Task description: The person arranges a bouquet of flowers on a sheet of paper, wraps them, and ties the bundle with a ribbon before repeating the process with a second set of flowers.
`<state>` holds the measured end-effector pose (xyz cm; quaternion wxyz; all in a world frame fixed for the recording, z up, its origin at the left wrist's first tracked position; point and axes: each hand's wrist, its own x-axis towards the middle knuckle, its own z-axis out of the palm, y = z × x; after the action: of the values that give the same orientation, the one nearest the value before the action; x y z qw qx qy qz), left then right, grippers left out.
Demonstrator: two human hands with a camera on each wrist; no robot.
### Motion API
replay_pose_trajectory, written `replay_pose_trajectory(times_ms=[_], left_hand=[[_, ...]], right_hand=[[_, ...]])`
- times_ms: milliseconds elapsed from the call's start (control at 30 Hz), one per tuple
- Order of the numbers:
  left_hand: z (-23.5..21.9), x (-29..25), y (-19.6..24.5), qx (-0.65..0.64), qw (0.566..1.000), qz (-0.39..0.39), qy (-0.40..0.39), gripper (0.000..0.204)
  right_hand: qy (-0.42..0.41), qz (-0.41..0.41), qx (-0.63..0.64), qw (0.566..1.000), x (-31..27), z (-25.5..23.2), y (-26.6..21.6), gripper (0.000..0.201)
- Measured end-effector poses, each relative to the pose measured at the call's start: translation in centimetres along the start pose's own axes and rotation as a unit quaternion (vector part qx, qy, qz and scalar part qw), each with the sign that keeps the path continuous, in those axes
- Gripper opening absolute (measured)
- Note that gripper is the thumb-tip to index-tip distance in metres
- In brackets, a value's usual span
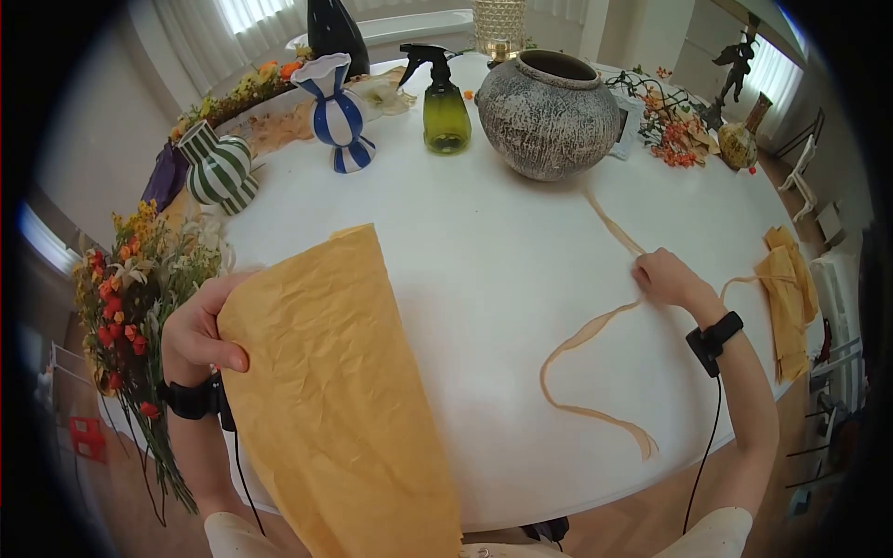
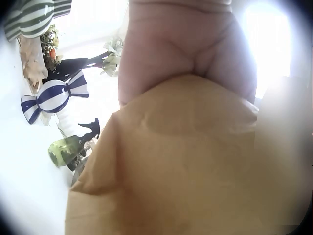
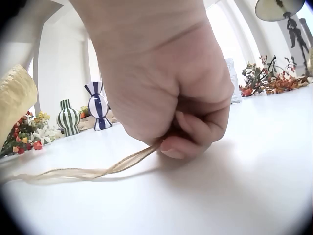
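My left hand (image 1: 203, 330) grips the edge of a large crinkled sheet of yellow-brown wrapping paper (image 1: 335, 372), thumb on the near face. The paper hangs from the hand down past the table's front edge, and in the left wrist view the paper (image 2: 171, 166) fills the space below the palm. On the right, my right hand (image 1: 672, 279) pinches a thin tan ribbon (image 1: 558, 358) close over the white table. One length of it runs up toward the grey pot, while another curves toward the front. The right wrist view shows the ribbon (image 3: 107, 170) coming out of curled fingers (image 3: 178, 147).
Left of the paper lies a flower bunch (image 1: 130, 307). Behind stand a green-striped vase (image 1: 219, 172), a blue-striped vase (image 1: 339, 121), a green spray bottle (image 1: 446, 116) and a rough grey pot (image 1: 549, 121). Folded brown paper (image 1: 789, 302) lies at the right edge, near red-berry branches (image 1: 674, 135).
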<state>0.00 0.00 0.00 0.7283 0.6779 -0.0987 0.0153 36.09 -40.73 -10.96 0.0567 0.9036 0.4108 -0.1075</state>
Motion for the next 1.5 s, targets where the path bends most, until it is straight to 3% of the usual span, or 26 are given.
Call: replay_pose_trajectory(times_ms=[100,167,267,300,367,400,467,533,600,633,667,700,767,833,900,933,1000,1033,1100,1267,1300,1333,1367,1400,1467,1500], left_hand=[[-3.2,1.9,0.7,0.146,0.965,-0.178,-0.127,0.054],[-1.9,4.7,0.2,0.229,0.941,-0.21,-0.134,0.054],[0.5,8.2,-1.0,0.472,0.835,-0.224,-0.174,0.055],[1.6,8.9,-1.1,0.471,0.837,-0.223,-0.168,0.055],[3.6,10.1,-1.3,0.495,0.833,-0.166,-0.186,0.059],[4.3,10.6,-1.6,0.494,0.834,-0.169,-0.181,0.059],[5.1,11.3,-2.6,0.639,0.748,-0.042,-0.172,0.051],[4.5,12.3,-5.3,0.64,0.759,0.012,-0.123,0.049],[3.9,12.9,-6.2,0.639,0.763,0.07,-0.076,0.046],[3.8,13.1,-6.2,0.573,0.817,0.005,-0.062,0.039],[3.8,13.3,-6.3,0.499,0.863,-0.06,-0.049,0.033],[3.7,13.3,-6.6,0.5,0.862,-0.061,-0.052,0.033],[3.6,13.1,-7.5,0.427,0.899,-0.014,-0.091,0.024],[5.5,12.5,-5.5,0.405,0.91,0.0,-0.093,0.022],[7.1,11.6,-3.7,0.366,0.923,0.075,-0.088,0.02],[7.3,11.0,-2.9,0.368,0.923,0.074,-0.088,0.02],[7.0,9.3,-1.0,0.348,0.924,0.124,-0.098,0.021],[6.7,8.6,0.1,0.349,0.924,0.121,-0.096,0.021],[5.7,7.1,1.8,0.356,0.93,0.059,-0.063,0.022],[1.2,4.8,1.0,0.413,0.907,-0.087,0.003,0.02],[1.0,4.9,0.3,0.558,0.823,-0.109,-0.012,0.023],[1.0,5.0,-0.5,0.686,0.716,-0.128,-0.026,0.03],[1.2,5.0,-1.8,0.717,0.674,-0.177,0.018,0.052],[1.5,5.0,-3.6,0.717,0.674,-0.176,0.018,0.052],[2.7,4.7,-7.3,0.862,0.497,-0.068,0.069,0.062],[3.7,4.8,-8.2,0.796,0.602,-0.064,0.021,0.067]], right_hand=[[0.118,0.132,-0.196,0.965,-4.2,-1.4,8.3,0.015],[0.164,0.146,-0.262,0.94,-7.3,-2.4,15.8,0.013],[0.174,0.184,-0.246,0.936,-11.6,-4.8,22.3,0.009],[0.119,0.232,-0.3,0.918,-12.4,-5.5,23.7,0.008],[0.066,0.271,-0.354,0.893,-13.0,-6.1,23.5,0.011],[0.129,0.269,-0.311,0.902,-13.2,-5.9,22.6,0.015],[0.191,0.26,-0.266,0.908,-11.9,-5.9,18.4,0.021],[0.049,0.461,-0.217,0.859,-9.8,-6.8,11.3,0.031],[-0.054,0.415,-0.212,0.883,-6.5,-4.7,12.7,0.034],[-0.044,0.352,-0.165,0.92,-5.2,-5.5,8.7,0.037],[0.048,0.237,-0.153,0.958,-4.3,-5.4,4.3,0.038],[0.058,0.164,-0.011,0.985,-2.6,-5.5,1.0,0.045],[-0.064,0.014,0.238,0.969,-1.6,-7.6,-7.0,0.069],[-0.031,-0.268,0.356,0.895,0.3,-7.1,-11.6,0.081],[-0.018,-0.419,0.397,0.816,2.0,-6.5,-15.0,0.073],[-0.017,-0.42,0.398,0.815,2.3,-6.2,-16.6,0.073],[-0.089,-0.544,0.482,0.681,2.7,-5.7,-18.7,0.061],[-0.091,-0.546,0.483,0.679,2.2,-6.4,-19.0,0.061],[-0.301,-0.451,0.328,0.773,0.2,-9.1,-19.5,0.049],[-0.259,-0.4,0.394,0.786,0.5,-9.0,-17.4,0.044],[-0.256,-0.41,0.386,0.786,1.5,-8.6,-16.8,0.042],[-0.298,-0.305,0.341,0.838,2.4,-9.0,-17.0,0.041],[-0.334,-0.195,0.29,0.875,3.1,-9.2,-17.2,0.041],[-0.296,-0.159,0.168,0.927,4.1,-8.6,-17.6,0.044],[-0.251,-0.118,0.042,0.96,5.3,-6.7,-17.9,0.047],[-0.117,-0.093,-0.049,0.988,5.3,-5.6,-18.1,0.053]])
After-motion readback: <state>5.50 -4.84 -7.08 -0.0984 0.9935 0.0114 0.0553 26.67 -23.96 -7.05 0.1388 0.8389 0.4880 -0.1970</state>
